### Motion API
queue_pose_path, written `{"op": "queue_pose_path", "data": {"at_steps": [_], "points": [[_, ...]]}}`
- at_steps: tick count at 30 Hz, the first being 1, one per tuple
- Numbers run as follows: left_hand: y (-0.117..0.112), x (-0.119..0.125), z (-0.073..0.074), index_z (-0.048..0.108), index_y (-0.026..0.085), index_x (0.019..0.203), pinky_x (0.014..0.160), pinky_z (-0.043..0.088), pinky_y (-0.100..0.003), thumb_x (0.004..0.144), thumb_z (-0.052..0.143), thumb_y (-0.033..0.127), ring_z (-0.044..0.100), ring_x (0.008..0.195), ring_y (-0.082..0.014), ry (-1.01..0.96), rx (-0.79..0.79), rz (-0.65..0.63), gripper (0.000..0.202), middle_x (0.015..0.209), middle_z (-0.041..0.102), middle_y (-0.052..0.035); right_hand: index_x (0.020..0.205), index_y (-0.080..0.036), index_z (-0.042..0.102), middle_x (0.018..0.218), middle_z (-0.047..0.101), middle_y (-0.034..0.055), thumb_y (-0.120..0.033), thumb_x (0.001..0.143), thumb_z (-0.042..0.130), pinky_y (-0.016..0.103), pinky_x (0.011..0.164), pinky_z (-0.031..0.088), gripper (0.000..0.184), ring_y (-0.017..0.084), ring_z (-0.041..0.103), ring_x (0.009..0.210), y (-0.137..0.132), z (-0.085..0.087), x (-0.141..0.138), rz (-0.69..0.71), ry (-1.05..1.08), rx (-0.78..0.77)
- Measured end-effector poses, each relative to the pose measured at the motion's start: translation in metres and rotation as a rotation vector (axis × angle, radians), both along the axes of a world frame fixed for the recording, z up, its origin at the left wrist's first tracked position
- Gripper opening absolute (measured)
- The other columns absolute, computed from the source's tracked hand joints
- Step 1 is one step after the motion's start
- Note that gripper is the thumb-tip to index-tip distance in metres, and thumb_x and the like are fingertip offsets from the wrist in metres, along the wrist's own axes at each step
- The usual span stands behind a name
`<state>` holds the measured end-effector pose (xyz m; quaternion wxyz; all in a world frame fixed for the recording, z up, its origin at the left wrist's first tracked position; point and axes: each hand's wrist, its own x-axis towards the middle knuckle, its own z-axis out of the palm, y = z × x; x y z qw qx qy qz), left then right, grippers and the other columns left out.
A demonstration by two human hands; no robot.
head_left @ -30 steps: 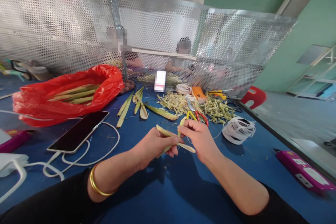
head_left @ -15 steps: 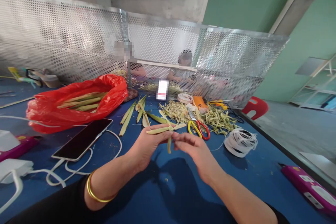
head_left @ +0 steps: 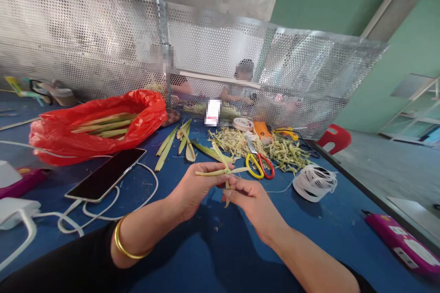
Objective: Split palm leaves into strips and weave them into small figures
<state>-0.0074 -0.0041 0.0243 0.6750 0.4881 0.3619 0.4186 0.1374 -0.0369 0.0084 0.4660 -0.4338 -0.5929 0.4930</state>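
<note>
My left hand [head_left: 196, 187] pinches a small cross of pale green leaf strips [head_left: 222, 170] above the blue table [head_left: 213, 256]. My right hand [head_left: 250, 201] meets it from the right, its fingers closed on the strip that hangs down from the cross. A gold bangle [head_left: 124, 246] sits on my left wrist. Just beyond the strips lie scissors with yellow and red handles [head_left: 258, 164].
A red plastic bag [head_left: 92, 126] holds long green stalks at left. A phone [head_left: 106, 179] with white cable lies near it. Loose cut stalks [head_left: 180, 143], a heap of shavings [head_left: 261, 144], a coil of white cord [head_left: 314, 182] and a purple case [head_left: 402, 242] lie around. Two people sit behind the perforated metal screen [head_left: 103, 50].
The strips went from a bundle between both hands to a spread cross held by my left hand. My right hand dropped a little lower, onto the hanging strip.
</note>
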Motion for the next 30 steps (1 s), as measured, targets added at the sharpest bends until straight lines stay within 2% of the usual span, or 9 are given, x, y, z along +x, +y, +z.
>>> {"op": "queue_pose_path", "data": {"at_steps": [5, 9, 11, 14, 17, 20, 24, 28, 30], "points": [[0.0, 0.0, 0.0, 0.068, 0.013, 0.09, 0.055, 0.047, -0.025, 0.068, 0.071, 0.026, 0.058, 0.058, -0.0137, -0.029, -0.015, -0.007, 0.026, 0.07, 0.068, -0.0032, 0.057, -0.017, 0.063, 0.073, 0.056, 0.0008, -0.022, 0.076, 0.063, 0.028, 0.082, 0.038, 0.02, 0.017, 0.054, 0.082, 0.001, 0.0, 0.0, 0.023, -0.045, 0.037], [0.002, -0.001, -0.003, 0.064, 0.016, 0.098, 0.052, 0.046, -0.025, 0.07, 0.07, 0.024, 0.057, 0.055, -0.0124, -0.057, -0.036, 0.01, 0.03, 0.071, 0.067, -0.0021, 0.06, -0.017, 0.065, 0.073, 0.059, 0.0005, -0.029, 0.077, 0.063, 0.028, 0.078, 0.039, 0.02, 0.016, 0.054, 0.077, 0.0, 0.0, -0.001, 0.012, -0.063, -0.011], [0.003, -0.002, -0.002, 0.064, 0.016, 0.095, 0.058, 0.048, -0.025, 0.07, 0.071, 0.024, 0.059, 0.058, -0.0123, -0.073, -0.051, 0.026, 0.028, 0.072, 0.068, -0.002, 0.062, -0.017, 0.065, 0.072, 0.06, 0.0013, -0.036, 0.079, 0.061, 0.029, 0.076, 0.04, 0.027, 0.017, 0.055, 0.077, 0.001, 0.001, 0.0, 0.016, -0.065, -0.045], [0.004, -0.004, 0.001, 0.065, 0.016, 0.088, 0.075, 0.05, -0.028, 0.069, 0.071, 0.024, 0.065, 0.07, -0.0148, -0.097, -0.057, 0.014, 0.022, 0.074, 0.07, -0.0033, 0.066, -0.016, 0.065, 0.071, 0.062, 0.0029, -0.046, 0.082, 0.056, 0.03, 0.076, 0.042, 0.035, 0.019, 0.057, 0.079, 0.006, 0.002, 0.005, -0.068, -0.008, -0.044], [0.003, -0.005, 0.004, 0.066, 0.016, 0.09, 0.083, 0.048, -0.031, 0.072, 0.066, 0.025, 0.067, 0.076, -0.0172, -0.079, -0.086, -0.041, 0.021, 0.076, 0.072, -0.0051, 0.073, -0.017, 0.063, 0.071, 0.063, 0.0023, -0.045, 0.083, 0.055, 0.029, 0.074, 0.044, 0.031, 0.017, 0.057, 0.074, 0.011, 0.002, 0.01, -0.167, 0.032, 0.016], [0.002, -0.004, 0.004, 0.068, 0.016, 0.089, 0.075, 0.05, -0.029, 0.071, 0.067, 0.029, 0.067, 0.072, -0.0174, -0.015, -0.091, -0.032, 0.022, 0.071, 0.071, -0.0041, 0.069, -0.018, 0.059, 0.067, 0.06, 0.0006, -0.039, 0.082, 0.057, 0.027, 0.068, 0.043, 0.025, 0.016, 0.056, 0.068, 0.012, 0.001, 0.012, -0.176, -0.067, 0.066], [0.001, 0.0, 0.0, 0.069, 0.014, 0.078, 0.056, 0.047, -0.023, 0.066, 0.072, 0.027, 0.057, 0.052, -0.0108, 0.101, 0.002, 0.044, 0.018, 0.056, 0.064, 0.0001, 0.065, -0.018, 0.055, 0.063, 0.057, -0.0004, -0.035, 0.083, 0.055, 0.026, 0.063, 0.041, 0.025, 0.014, 0.053, 0.064, 0.008, 0.0, 0.01, -0.169, -0.18, 0.117], [0.001, 0.001, 0.0, 0.069, 0.014, 0.071, 0.055, 0.047, -0.023, 0.067, 0.07, 0.025, 0.054, 0.048, -0.01, 0.182, 0.033, 0.064, 0.012, 0.052, 0.061, 0.0007, 0.063, -0.018, 0.055, 0.063, 0.055, -0.0005, -0.035, 0.083, 0.054, 0.025, 0.062, 0.039, 0.027, 0.014, 0.05, 0.064, 0.005, 0.004, 0.01, -0.206, -0.3, 0.256], [0.001, 0.0, 0.001, 0.069, 0.014, 0.07, 0.054, 0.047, -0.023, 0.068, 0.069, 0.025, 0.054, 0.048, -0.0098, 0.221, 0.059, 0.056, 0.011, 0.05, 0.06, 0.0012, 0.066, -0.018, 0.057, 0.065, 0.057, 0.0, -0.038, 0.084, 0.053, 0.025, 0.063, 0.039, 0.028, 0.014, 0.051, 0.066, 0.007, 0.006, 0.012, -0.215, -0.251, 0.208]]}}
